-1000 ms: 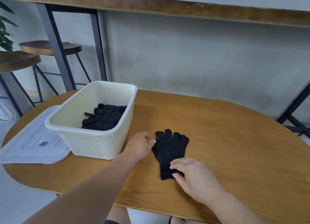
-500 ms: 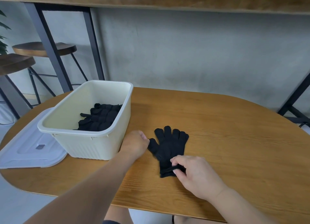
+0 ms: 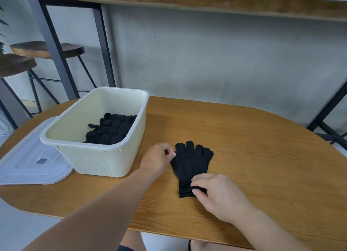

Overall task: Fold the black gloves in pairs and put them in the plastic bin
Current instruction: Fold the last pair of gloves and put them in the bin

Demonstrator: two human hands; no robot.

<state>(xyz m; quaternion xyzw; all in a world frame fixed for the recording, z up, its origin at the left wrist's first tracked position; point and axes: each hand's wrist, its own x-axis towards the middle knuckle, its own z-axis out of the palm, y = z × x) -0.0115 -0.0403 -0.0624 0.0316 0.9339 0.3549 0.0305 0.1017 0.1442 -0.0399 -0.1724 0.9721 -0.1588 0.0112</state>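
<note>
Black gloves (image 3: 191,162); cream ribbed bin (image 3: 97,160); pale translucent lid (image 3: 28,168); warm brown wood-grain table (image 3: 262,156); grey wall (image 3: 206,59).

Soft, even daylight, slightly cool. Faint shadows under the right hand (image 3: 221,196) and beside the left hand (image 3: 156,161). No glare. Wide-angle bending at edges; mild overall softness.

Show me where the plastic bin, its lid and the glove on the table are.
plastic bin (image 3: 105,157): head view, ribbed front wall.
lid (image 3: 28,166): head view, flat top, left of bin.
glove on the table (image 3: 191,162): head view, palm area.
</note>
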